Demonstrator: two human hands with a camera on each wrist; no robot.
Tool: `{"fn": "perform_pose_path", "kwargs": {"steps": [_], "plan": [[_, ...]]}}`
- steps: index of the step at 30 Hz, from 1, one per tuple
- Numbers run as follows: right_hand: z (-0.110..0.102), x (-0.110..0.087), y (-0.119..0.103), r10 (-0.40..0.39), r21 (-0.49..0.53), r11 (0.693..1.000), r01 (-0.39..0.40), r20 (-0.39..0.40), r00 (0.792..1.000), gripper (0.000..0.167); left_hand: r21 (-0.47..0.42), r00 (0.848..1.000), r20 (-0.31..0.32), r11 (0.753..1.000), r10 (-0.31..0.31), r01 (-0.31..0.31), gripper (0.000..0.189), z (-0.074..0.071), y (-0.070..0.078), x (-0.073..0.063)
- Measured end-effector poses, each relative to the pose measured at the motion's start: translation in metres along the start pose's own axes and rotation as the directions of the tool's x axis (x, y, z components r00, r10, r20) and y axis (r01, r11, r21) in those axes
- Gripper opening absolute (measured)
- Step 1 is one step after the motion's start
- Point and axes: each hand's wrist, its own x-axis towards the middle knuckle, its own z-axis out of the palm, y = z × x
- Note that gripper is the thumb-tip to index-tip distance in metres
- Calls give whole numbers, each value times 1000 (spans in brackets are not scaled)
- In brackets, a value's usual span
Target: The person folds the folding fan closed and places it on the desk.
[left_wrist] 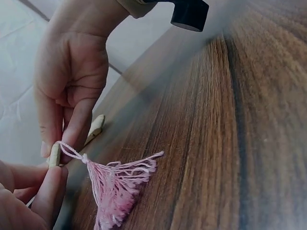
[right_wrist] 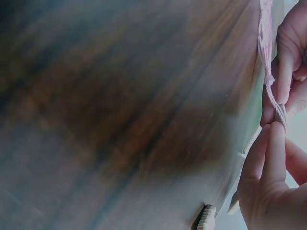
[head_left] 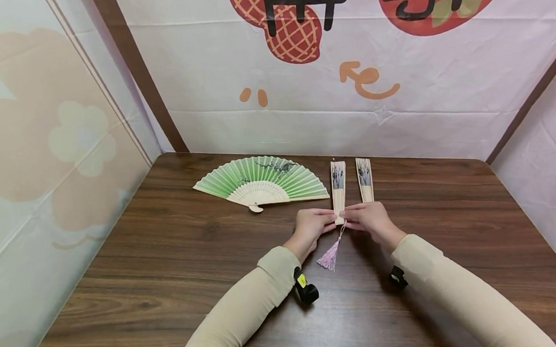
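Observation:
Both hands hold the handle end of a folded fan point(head_left: 339, 193) from either side, with its dark-patterned far end pointing to the back wall. My left hand point(head_left: 309, 226) pinches it from the left. From the right, my right hand point(head_left: 372, 220) pinches the same end, as the right wrist view shows with its fingers point(right_wrist: 274, 153). A pink tassel point(left_wrist: 115, 191) hangs by a cord loop from that end. Just right of it lies a second folded fan point(head_left: 364, 180), its near end hidden behind the right hand. A spread green fan point(head_left: 278, 181) lies to the left.
The brown wooden table point(head_left: 168, 269) reaches back to a white printed wall sheet point(head_left: 202, 81), with another sheet point(head_left: 27, 160) along the left side. A black wrist camera point(head_left: 307, 290) sits on the left sleeve, another point(head_left: 398, 277) on the right.

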Motion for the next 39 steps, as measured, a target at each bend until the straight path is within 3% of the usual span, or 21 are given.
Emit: {"fn": "perform_pose_path", "kwargs": {"steps": [8, 19, 23, 27, 32, 39], "plan": [[3, 2, -3, -17, -25, 1000, 16, -22, 1000, 38, 9, 1000, -28, 1000, 1, 0, 19, 3, 3, 6], [7, -6, -2, -49, -152, 987, 44, -29, 998, 44, 34, 999, -43, 999, 31, -30, 19, 10, 3, 13], [6, -6, 0, -80, -220, 973, 70, -38, 996, 45, 70, 997, -49, 996, 60, -56, 18, 11, 3, 14], [3, -1, 4, -110, -213, 972, 103, -20, 994, 47, 132, 995, -53, 988, 85, -78, 15, 10, 4, 14], [6, -7, -1, -93, -267, 960, 79, -40, 995, 46, 267, 991, -60, 959, 121, -101, 10, 9, 5, 15], [8, -12, -5, -89, -274, 959, 70, -58, 994, 44, 456, 983, -40, 879, 178, -140, 8, 7, 9, 16]]}}
